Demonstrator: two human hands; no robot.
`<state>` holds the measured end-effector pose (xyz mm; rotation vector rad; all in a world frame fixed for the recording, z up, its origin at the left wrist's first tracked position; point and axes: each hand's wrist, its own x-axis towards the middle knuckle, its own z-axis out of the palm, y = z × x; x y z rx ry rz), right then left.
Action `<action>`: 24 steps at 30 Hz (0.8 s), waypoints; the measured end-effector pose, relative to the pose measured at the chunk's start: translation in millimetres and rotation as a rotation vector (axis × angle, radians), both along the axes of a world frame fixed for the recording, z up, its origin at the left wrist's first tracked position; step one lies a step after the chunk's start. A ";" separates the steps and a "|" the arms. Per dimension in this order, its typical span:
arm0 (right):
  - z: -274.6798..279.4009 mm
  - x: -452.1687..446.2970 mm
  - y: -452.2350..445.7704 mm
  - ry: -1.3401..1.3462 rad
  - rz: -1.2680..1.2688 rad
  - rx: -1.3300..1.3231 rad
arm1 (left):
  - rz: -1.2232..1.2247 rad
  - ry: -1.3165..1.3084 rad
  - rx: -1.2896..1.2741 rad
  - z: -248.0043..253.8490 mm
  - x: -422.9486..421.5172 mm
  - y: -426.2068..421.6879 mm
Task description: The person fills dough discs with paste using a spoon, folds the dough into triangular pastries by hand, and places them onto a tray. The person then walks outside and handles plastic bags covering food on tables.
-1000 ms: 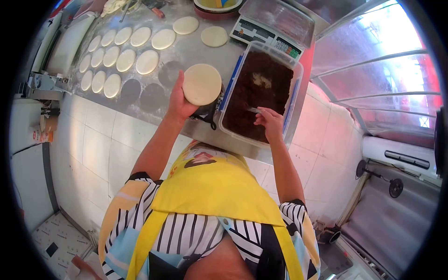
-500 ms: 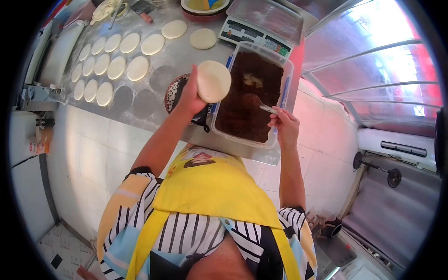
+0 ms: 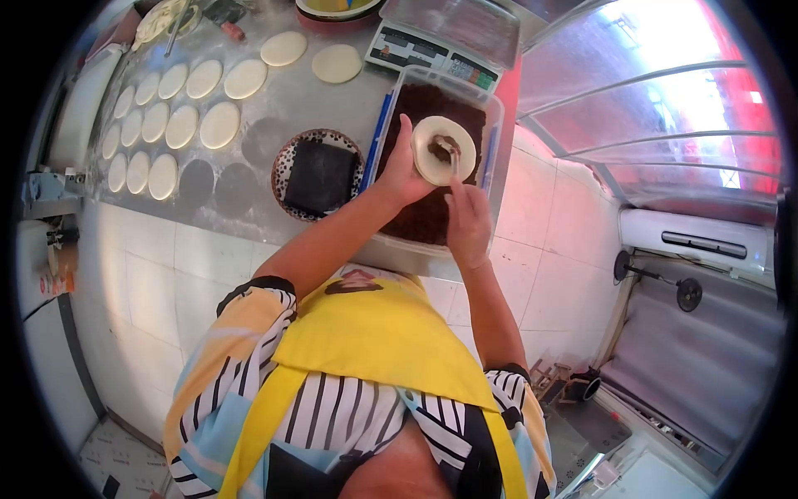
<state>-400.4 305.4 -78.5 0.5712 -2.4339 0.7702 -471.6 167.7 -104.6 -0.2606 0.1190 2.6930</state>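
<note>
A round, pale dough disc [image 3: 427,165] rests in my left hand [image 3: 402,173], held over a clear plastic tub [image 3: 497,125]. Dark brown crumbly filling [image 3: 440,98] covers the inside of the tub. My right hand [image 3: 470,218] is closed around the handle of a spoon [image 3: 455,166]. The spoon's bowl touches the middle of the disc, where a small brown heap of filling [image 3: 440,146] lies. My left fingers are mostly behind the dough, with the thumb up along its left edge.
Several dough discs [image 3: 181,126] lie in rows on the floured metal table [image 3: 274,91]. A spotted round dish with a black square item [image 3: 319,176] stands left of the tub. Behind the tub is a digital scale [image 3: 416,51]; a red-rimmed bowl [image 3: 341,18] is at the back.
My left hand has carried the dough disc right, over the tub. The spoon has gone from the filling in the tub to the disc, and brown filling now lies on the dough.
</note>
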 end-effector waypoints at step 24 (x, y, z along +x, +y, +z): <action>-10.2 16.0 24.1 -0.220 -0.078 -0.062 | 0.121 -0.023 0.054 -9.8 16.5 -61.8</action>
